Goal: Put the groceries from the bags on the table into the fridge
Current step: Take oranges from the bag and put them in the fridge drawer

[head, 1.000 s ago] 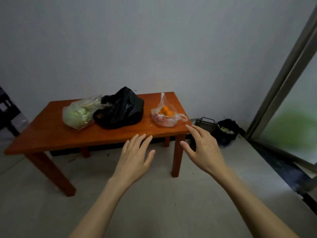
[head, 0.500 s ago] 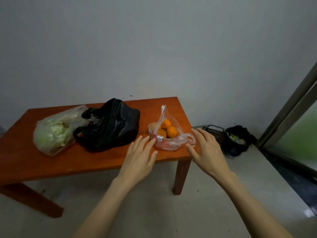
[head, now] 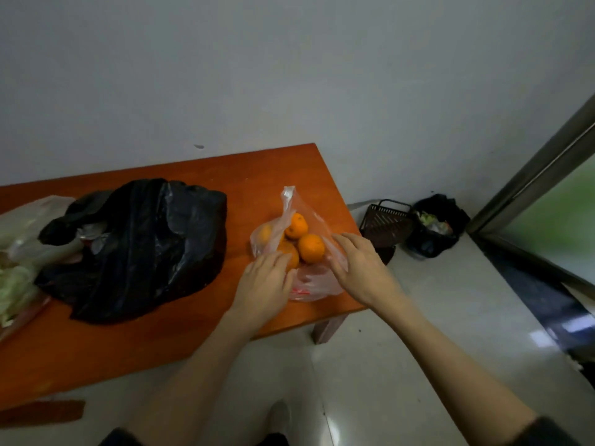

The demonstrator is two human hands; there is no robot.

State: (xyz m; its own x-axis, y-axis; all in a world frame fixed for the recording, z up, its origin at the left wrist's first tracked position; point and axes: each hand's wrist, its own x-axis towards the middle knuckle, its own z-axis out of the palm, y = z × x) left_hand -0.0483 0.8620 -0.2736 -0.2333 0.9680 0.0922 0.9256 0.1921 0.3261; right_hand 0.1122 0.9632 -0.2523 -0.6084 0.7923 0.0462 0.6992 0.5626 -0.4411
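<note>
Head view: a wooden table (head: pixel 180 333) seen from above, with three bags on it.
Clear bag (head: pixel 314 280): near the right edge of the tabletop, holding oranges (head: pixel 311 248) (four can be counted).
Black bag (head: pixel 141 249): middle of the tabletop, crumpled; contents hidden.
Translucent bag (head: pixel 19 252): left edge, holding leafy greens.
Left hand (head: pixel 262 284): fingers resting on the clear bag's left side.
Right hand (head: pixel 359 268): fingers curled, pinching its right side.
Floor: dark basket (head: pixel 384 222) beside a lined bin (head: pixel 434 230).
</note>
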